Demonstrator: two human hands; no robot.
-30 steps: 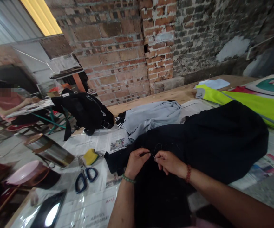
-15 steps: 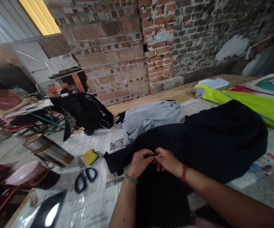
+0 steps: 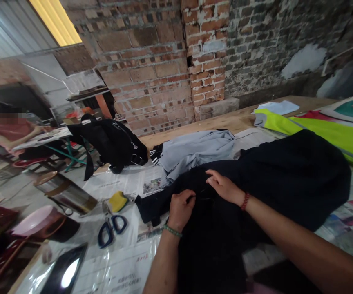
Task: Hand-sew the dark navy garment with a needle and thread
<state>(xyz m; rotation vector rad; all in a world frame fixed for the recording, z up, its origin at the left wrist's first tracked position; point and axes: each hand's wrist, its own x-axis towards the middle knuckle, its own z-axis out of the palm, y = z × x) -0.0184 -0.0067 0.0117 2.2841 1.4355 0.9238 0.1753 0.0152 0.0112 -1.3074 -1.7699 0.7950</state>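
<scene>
A dark navy garment (image 3: 293,175) lies spread across the newspaper and hangs down over the front. My left hand (image 3: 181,208), with a green bead bracelet, is closed in a pinch on a fold of this cloth. Raised just above the garment to the right, my right hand (image 3: 225,187), with a red bead bracelet, has its fingertips drawn together. Whatever may be between them is too small to make out. A faint pale line, perhaps thread, shows on the cloth between the hands. Blue-handled scissors (image 3: 106,234) lie left of my left hand, beside a yellow sponge (image 3: 117,201).
Behind the garment are a grey folded cloth (image 3: 195,149) and a black bag (image 3: 112,143). A steel flask (image 3: 64,192), a pink-lidded pot (image 3: 37,220) and a phone (image 3: 64,269) stand or lie left. A neon vest (image 3: 323,132) and an iron (image 3: 352,109) lie right. A person (image 3: 9,128) sits far left.
My right hand has parted from my left and moved up and to the right, away from the spot where both met on the cloth. My left hand keeps its pinch there.
</scene>
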